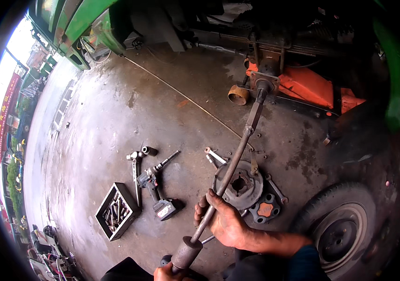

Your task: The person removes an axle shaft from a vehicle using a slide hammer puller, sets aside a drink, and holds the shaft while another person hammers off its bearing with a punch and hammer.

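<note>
Left hand (165,272) at lower edge, partly cut off, clamped on lower end of knurled sleeve (186,253). Right hand (230,225) just above sleeve, wrapped round metal rod (234,167). Wheel (338,234) at right. Box (132,219) of metal parts and power tool (151,186) on floor (181,136), left. Round metal disc (252,194) behind rod. Rod's far end at square flange (256,77) under vehicle.

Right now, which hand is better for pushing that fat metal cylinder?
Probably the left hand: it's at the metal cylinder's lower end, while the right hand is wrapped around the rod farther up.
</note>
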`<state>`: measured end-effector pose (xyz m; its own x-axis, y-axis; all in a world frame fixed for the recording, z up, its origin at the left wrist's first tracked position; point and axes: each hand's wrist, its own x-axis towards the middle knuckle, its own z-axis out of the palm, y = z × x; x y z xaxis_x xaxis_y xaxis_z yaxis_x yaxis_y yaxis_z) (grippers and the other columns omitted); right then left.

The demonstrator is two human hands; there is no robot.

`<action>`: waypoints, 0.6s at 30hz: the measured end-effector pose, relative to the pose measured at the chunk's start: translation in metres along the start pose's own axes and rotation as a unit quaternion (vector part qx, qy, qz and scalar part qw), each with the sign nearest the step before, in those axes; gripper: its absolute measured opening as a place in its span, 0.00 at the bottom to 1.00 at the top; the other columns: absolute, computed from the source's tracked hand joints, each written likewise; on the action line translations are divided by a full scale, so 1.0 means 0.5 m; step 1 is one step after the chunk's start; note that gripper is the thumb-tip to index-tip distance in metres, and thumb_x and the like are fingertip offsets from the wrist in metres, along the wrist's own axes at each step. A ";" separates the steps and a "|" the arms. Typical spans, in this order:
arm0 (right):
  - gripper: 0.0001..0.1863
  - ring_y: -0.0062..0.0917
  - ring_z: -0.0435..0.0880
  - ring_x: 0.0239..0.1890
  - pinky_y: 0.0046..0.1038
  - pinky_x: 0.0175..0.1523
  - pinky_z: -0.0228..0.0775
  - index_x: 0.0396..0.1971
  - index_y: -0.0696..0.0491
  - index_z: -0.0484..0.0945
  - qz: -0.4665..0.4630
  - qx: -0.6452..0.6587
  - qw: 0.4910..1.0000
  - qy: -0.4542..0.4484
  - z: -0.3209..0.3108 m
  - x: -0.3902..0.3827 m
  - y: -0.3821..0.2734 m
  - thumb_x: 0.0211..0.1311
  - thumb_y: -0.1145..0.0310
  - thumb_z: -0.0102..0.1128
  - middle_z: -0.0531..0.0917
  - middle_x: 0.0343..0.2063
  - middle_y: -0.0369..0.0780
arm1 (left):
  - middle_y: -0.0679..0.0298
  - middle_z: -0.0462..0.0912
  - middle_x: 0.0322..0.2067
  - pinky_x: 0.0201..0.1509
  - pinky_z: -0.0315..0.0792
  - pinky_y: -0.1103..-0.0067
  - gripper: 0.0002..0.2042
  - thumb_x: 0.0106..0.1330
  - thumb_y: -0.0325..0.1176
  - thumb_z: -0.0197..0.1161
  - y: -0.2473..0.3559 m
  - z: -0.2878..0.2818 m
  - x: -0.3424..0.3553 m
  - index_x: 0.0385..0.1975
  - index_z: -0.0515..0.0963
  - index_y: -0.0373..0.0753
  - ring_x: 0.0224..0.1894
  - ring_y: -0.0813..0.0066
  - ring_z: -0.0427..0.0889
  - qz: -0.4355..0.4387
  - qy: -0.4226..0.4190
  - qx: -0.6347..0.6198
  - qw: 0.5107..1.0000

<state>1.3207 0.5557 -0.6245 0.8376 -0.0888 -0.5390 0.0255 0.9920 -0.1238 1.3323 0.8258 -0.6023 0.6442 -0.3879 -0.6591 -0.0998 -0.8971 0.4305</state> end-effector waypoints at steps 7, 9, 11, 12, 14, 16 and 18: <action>0.26 0.20 0.55 0.13 0.25 0.21 0.51 0.10 0.46 0.55 0.099 0.203 0.912 -0.343 -0.068 0.045 0.043 0.68 0.51 0.42 0.54 0.08 0.31 | 0.60 0.78 0.20 0.19 0.65 0.82 0.11 0.52 0.25 0.67 -0.001 -0.035 -0.004 0.34 0.76 0.32 0.18 0.73 0.74 -0.099 -0.284 -0.478 0.825; 0.25 0.20 0.55 0.13 0.24 0.21 0.50 0.11 0.47 0.56 0.081 0.218 0.841 -0.489 -0.075 0.064 0.055 0.69 0.54 0.40 0.54 0.08 0.31 | 0.62 0.77 0.19 0.17 0.61 0.85 0.10 0.53 0.24 0.66 -0.118 0.027 -0.005 0.34 0.76 0.30 0.16 0.78 0.72 -0.151 -0.391 -0.595 0.686; 0.24 0.19 0.55 0.13 0.25 0.21 0.52 0.12 0.47 0.57 0.074 0.196 0.870 -0.447 -0.076 0.063 0.052 0.68 0.53 0.41 0.55 0.08 0.31 | 0.61 0.78 0.20 0.17 0.62 0.85 0.10 0.54 0.25 0.66 -0.089 -0.003 0.013 0.35 0.76 0.30 0.16 0.78 0.72 -0.157 -0.400 -0.548 0.718; 0.24 0.19 0.56 0.13 0.25 0.21 0.54 0.12 0.47 0.58 0.078 0.177 0.910 -0.368 -0.069 0.052 0.047 0.68 0.52 0.42 0.56 0.08 0.31 | 0.60 0.78 0.21 0.16 0.62 0.85 0.10 0.55 0.25 0.65 -0.060 -0.027 0.028 0.35 0.76 0.29 0.16 0.79 0.73 -0.161 -0.405 -0.501 0.748; 0.20 0.18 0.64 0.17 0.23 0.29 0.61 0.19 0.47 0.64 0.032 0.086 0.989 -0.117 -0.029 0.021 0.034 0.61 0.50 0.55 0.64 0.13 0.30 | 0.57 0.80 0.24 0.21 0.71 0.77 0.09 0.57 0.25 0.62 0.046 -0.039 -0.006 0.37 0.75 0.31 0.20 0.73 0.77 -0.145 -0.248 -0.391 0.875; 0.19 0.18 0.65 0.20 0.25 0.31 0.60 0.21 0.47 0.64 -0.002 0.048 0.997 0.053 0.033 -0.001 0.003 0.61 0.51 0.56 0.64 0.15 0.29 | 0.54 0.80 0.23 0.25 0.73 0.70 0.11 0.55 0.26 0.64 -0.002 0.009 -0.020 0.37 0.75 0.31 0.23 0.65 0.80 0.085 0.038 -0.023 0.995; 0.21 0.18 0.63 0.18 0.24 0.27 0.57 0.17 0.45 0.62 -0.002 -0.001 0.999 0.042 0.001 0.015 0.005 0.61 0.48 0.55 0.63 0.13 0.29 | 0.56 0.79 0.22 0.28 0.72 0.69 0.11 0.55 0.26 0.63 0.001 0.048 -0.026 0.36 0.73 0.31 0.22 0.63 0.78 0.032 0.099 0.134 0.986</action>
<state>1.3275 0.5573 -0.6284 0.7885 -0.1006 -0.6068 0.0276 0.9913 -0.1286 1.3055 0.8251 -0.6083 0.7627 -0.4198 -0.4920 -0.3237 -0.9064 0.2714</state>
